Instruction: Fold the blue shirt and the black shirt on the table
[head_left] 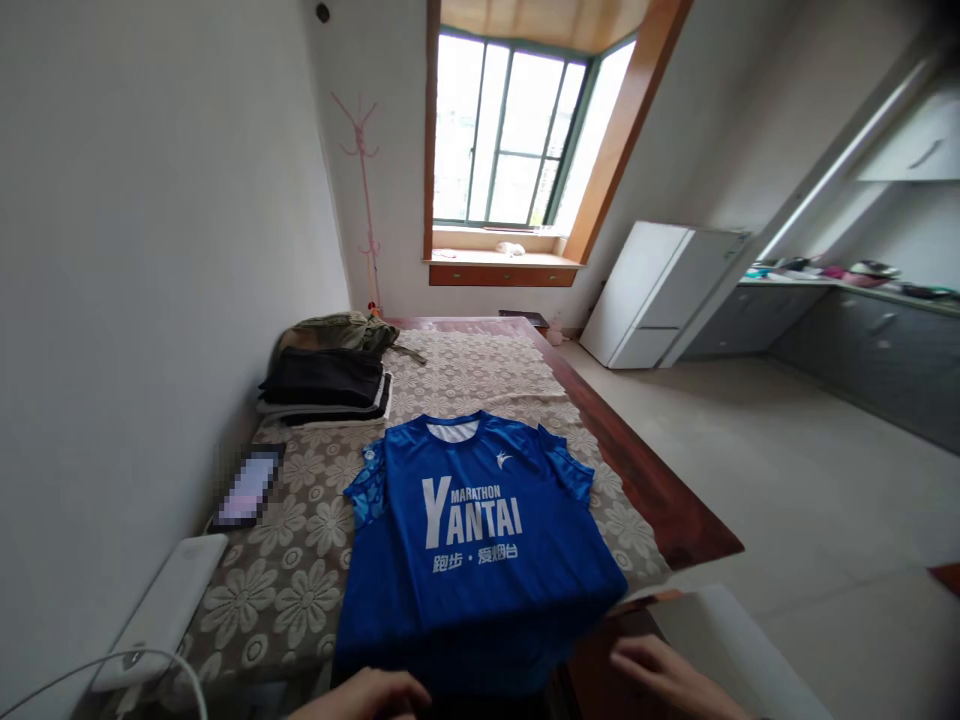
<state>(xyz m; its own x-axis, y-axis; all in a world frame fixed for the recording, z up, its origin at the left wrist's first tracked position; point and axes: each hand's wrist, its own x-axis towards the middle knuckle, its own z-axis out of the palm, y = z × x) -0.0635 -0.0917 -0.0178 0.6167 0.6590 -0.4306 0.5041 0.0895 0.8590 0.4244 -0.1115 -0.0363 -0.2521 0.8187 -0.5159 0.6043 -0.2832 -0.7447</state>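
This is a home, a small one-room flat. A wooden bed (660, 500) covered with a flower-patterned spread (300, 590) stands along the left wall, folded clothes (326, 385) piled near its head. A pink coat stand (365, 190) sits in the corner beside a bay window (517, 135) with a wooden sill. To the right are a white fridge (656, 295) and a grey kitchen counter (847, 300) cluttered with dishes.

Blue shirt (469, 540): smooth, slightly shiny synthetic cloth. Bed cover (300, 570): matt floral lace. Bed frame (660, 490): glossy wood.
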